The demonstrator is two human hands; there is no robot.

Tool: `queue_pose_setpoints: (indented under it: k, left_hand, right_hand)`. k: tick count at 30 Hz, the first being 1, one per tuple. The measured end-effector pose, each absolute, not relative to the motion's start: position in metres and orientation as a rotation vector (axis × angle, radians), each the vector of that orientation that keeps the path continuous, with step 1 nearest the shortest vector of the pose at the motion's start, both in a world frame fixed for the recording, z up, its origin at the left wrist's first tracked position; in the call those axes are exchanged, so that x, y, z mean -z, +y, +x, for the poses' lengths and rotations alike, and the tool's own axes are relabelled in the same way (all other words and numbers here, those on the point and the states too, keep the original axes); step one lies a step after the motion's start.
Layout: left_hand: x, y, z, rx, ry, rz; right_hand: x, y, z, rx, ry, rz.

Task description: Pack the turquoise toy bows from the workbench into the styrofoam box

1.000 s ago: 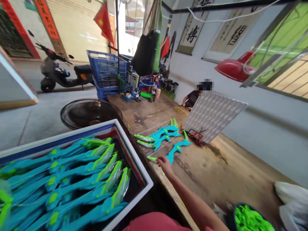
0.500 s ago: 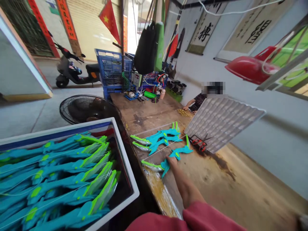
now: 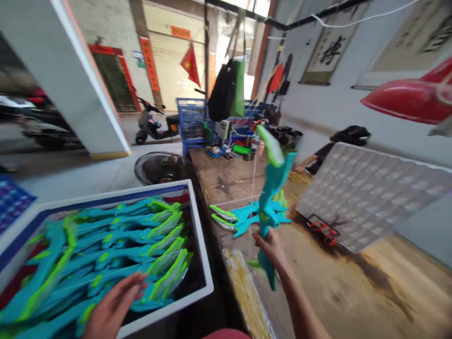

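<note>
Lifted from the tabletop (image 3: 353,287) over the last half second, one blue-and-lime toy bow (image 3: 266,207) stood nearly upright to the right of the white-rimmed bin (image 3: 201,235), and the left hand (image 3: 115,301) had come into view. The right hand (image 3: 270,245) was closed around the toy bow just below its middle, one lime-tipped limb pointing up. The left hand, fingers extended and loosely together, was at the bin's near side, over the packed bows (image 3: 136,234); whether it touched them could not be told. Inside the bin, these lay in layered rows, most with lime tips toward its right wall, while one at the left lay across the row ends. To the right of the bin, beyond the held one, two more bows (image 3: 242,217) lay close together, and a clear-wrapped bundle of yellow strips (image 3: 247,294) lay just beside it. Farther right of the bin were red-handled scissors (image 3: 329,238), at the foot of a ridged grey panel (image 3: 367,193). Just behind the bin stood a black fan (image 3: 163,165).
</note>
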State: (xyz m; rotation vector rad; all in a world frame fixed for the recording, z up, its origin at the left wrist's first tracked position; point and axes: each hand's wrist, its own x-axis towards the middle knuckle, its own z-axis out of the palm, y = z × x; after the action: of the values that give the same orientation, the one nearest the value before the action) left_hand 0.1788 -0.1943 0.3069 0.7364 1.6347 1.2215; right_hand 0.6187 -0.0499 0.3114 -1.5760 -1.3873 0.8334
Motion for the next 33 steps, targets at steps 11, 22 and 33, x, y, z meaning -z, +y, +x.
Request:
queue_pose_setpoints:
  k: [11,22,33]
  left_hand:
    - [-0.369,-0.142,0.25,-1.834,0.959,0.451]
    - [-0.352,-0.17,0.217,-2.064,1.1,0.273]
    - [-0.339,-0.195,0.141,-2.228,1.002,0.018]
  right_hand:
    - [-0.3,-0.057,0.504,0.351,-2.268,-1.106]
    - [-0.305,-0.081,0.47,0.305,-2.39,-1.085]
    - [-0.34,-0.097,0.471,-0.127,-1.72,-0.962]
